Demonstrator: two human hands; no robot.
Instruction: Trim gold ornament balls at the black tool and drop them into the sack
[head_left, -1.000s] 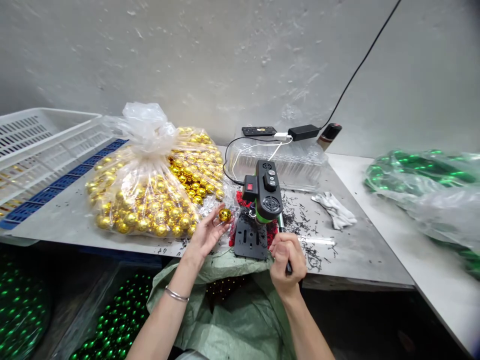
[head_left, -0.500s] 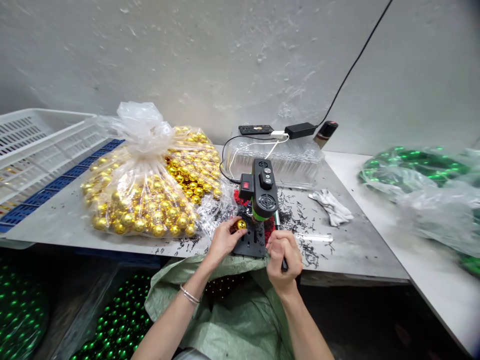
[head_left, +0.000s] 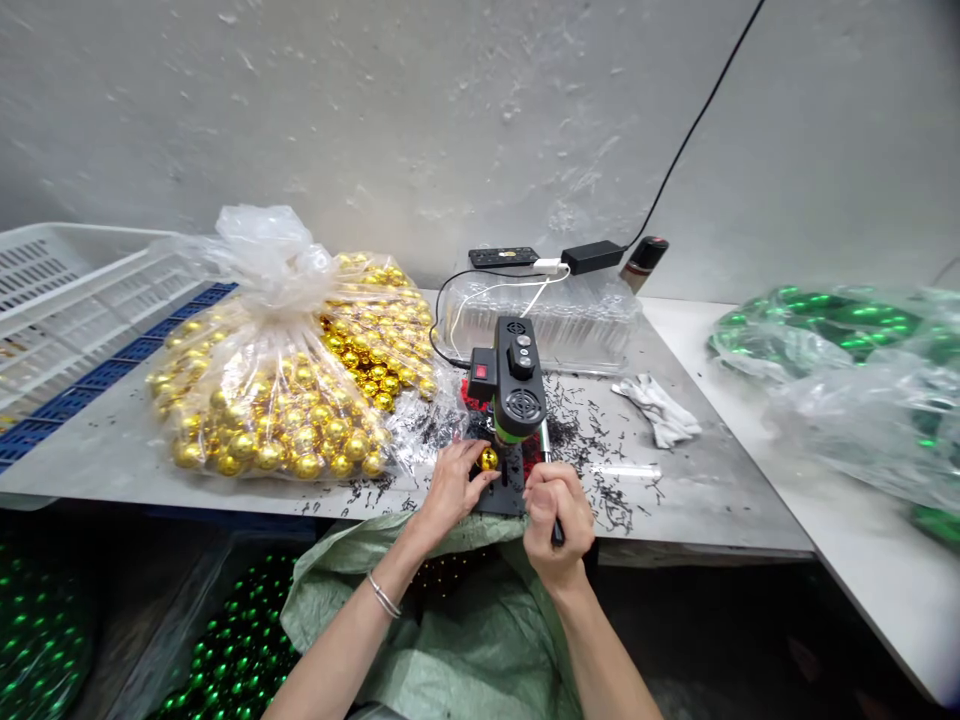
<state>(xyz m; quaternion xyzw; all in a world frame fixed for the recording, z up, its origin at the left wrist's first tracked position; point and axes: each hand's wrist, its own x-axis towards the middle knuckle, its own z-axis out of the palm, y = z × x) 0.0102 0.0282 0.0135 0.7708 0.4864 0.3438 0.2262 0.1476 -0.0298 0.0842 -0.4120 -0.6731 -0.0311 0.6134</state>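
Observation:
Between the thumb and fingers of my left hand is a shiny gold ball, at the base plate of a small black machine. The machine's head stands just above and behind the ball. My right hand is wrapped round a lever with a black handle, whose metal rod rises toward the machine. A big clear bag of gold balls lies left of my left hand. Red and black bits surround the machine's base.
Behind the machine sits a clear plastic box with a black adapter on it. White gloves lie right. A white crate stands left, wrapped green items far right. An open green sack hangs below the table's edge.
The camera view has shifted slightly. My left hand still has the gold ball, now turned a little, with the fingers more spread around it. My right hand stays on the lever.

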